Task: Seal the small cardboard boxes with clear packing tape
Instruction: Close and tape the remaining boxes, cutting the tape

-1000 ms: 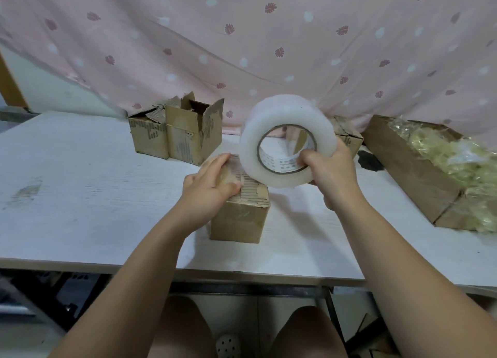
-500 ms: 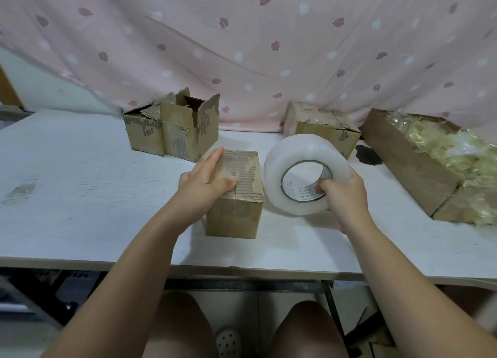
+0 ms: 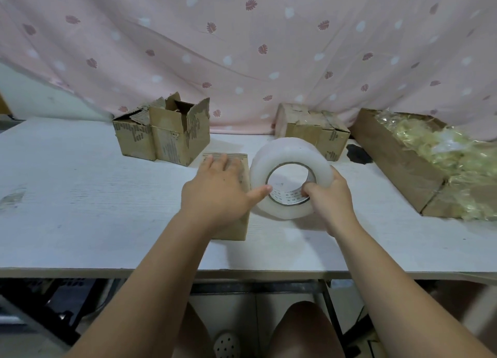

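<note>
Left hand [image 3: 215, 193] lies flat on the small cardboard box [image 3: 236, 227], fingers straight, holding the top flaps down; its thumb reaches across to the face of the tape roll [image 3: 285, 156]. Right hand [image 3: 332, 204] clamps the roll, thumb inside the core, fingers over the outer wrap. The roll stands on edge on the worktop [image 3: 80, 209], just beside the box's right side, probably so the free tape end can be found and drawn over the seam.

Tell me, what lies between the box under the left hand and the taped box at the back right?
The tape roll, gripped by the right hand, lies between the near box and the taped box, as the head view shows.
</note>
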`<state>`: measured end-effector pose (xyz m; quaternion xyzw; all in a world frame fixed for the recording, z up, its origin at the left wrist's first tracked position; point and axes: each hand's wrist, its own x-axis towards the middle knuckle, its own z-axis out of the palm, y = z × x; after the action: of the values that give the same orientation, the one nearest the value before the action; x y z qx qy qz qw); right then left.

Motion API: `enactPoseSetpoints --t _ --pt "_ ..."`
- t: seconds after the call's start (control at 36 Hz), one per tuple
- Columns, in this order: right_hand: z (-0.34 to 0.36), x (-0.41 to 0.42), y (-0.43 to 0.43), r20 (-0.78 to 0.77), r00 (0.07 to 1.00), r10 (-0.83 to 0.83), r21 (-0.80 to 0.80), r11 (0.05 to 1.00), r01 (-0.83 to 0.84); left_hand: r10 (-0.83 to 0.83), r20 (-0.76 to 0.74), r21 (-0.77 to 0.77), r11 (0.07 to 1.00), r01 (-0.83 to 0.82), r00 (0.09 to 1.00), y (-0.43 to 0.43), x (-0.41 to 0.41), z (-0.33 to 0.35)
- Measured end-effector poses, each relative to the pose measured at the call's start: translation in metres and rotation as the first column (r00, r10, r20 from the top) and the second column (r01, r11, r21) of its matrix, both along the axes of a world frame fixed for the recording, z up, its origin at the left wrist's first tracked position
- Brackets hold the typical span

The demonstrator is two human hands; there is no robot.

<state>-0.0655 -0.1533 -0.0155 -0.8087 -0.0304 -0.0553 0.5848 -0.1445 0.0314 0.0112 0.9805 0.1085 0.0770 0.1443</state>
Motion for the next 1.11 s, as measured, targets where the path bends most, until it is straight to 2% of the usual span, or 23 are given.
enactPoseSetpoints --t 0.11,0.17,0.25,0.39,0.44,0.5,0.58,0.86,0.97,1.03,1.11 --pt "-0.005 -0.004 -0.001 -0.006 1.0 0.01 0.058 0.998 -0.009 -0.024 -0.109 -0.048 0.999 0.019 0.994 0.005 0.008 0.004" --pt "-0.007 -0.004 -0.001 -0.023 1.0 0.016 0.091 0.996 -0.014 -0.022 -0.11 -0.068 0.998 0.015 0.994 0.005 0.008 0.007" --pt "-0.006 -0.003 -0.004 -0.027 0.999 0.019 0.139 0.99 -0.015 -0.002 -0.035 -0.096 0.995 -0.002 0.999 0.003 0.007 0.007" --pt "0.008 -0.003 -0.006 0.089 0.996 -0.007 0.144 0.99 -0.006 0.044 0.106 -0.236 0.972 -0.018 0.993 0.001 0.002 0.004" --pt "0.016 -0.002 -0.005 0.121 0.992 -0.02 0.168 0.986 -0.001 0.066 0.168 -0.409 0.912 0.009 0.984 0.002 0.002 0.003" --pt "0.023 -0.001 -0.005 0.144 0.989 -0.025 0.195 0.981 -0.004 0.109 0.224 -0.611 0.79 0.052 0.968 0.002 0.0 0.0" --pt "0.032 -0.002 -0.003 0.193 0.981 -0.013 0.193 0.981 -0.025 0.164 0.278 -0.743 0.661 0.104 0.946 0.001 -0.002 -0.005" --pt "0.059 -0.005 0.019 0.361 0.932 0.031 0.206 0.972 -0.112 0.326 0.305 -0.894 0.423 0.15 0.895 -0.001 -0.009 -0.018" --pt "0.07 -0.003 0.029 0.392 0.917 0.071 0.167 0.975 -0.147 0.358 0.265 -0.939 0.306 0.156 0.895 -0.008 -0.009 -0.029" --pt "0.068 -0.002 0.034 0.353 0.93 0.1 0.174 0.97 -0.171 0.346 0.27 -0.939 0.303 0.165 0.898 -0.009 -0.011 -0.032" --pt "0.059 -0.004 0.042 0.294 0.942 0.162 0.164 0.962 -0.217 0.258 0.298 -0.909 0.369 0.191 0.919 -0.002 -0.01 -0.03"
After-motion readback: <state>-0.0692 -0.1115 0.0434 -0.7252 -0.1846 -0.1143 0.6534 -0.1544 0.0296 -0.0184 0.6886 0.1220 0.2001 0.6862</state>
